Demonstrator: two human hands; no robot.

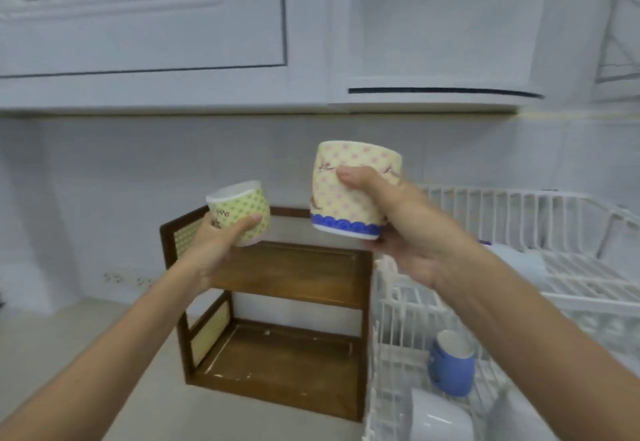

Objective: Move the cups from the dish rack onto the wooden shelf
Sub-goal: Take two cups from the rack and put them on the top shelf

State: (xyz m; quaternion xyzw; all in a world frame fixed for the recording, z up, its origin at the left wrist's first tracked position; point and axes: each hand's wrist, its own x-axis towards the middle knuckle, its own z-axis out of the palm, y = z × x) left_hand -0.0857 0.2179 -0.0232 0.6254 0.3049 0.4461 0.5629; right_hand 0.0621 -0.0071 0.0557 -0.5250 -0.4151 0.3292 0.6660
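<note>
Each hand grips a cup, the left hand [216, 245] with the green cup [242, 210] nearer and just above the wooden shelf [294, 267], the right hand [398, 226] with the yellow cup [353, 188] beside it.

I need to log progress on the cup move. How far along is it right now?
Nothing is on the wooden shelf yet. In hand: the left hand holds a green-patterned cup, the right hand a pink-patterned cup, both above the shelf. Left: a blue cup and a white cup remain in the dish rack.
</note>
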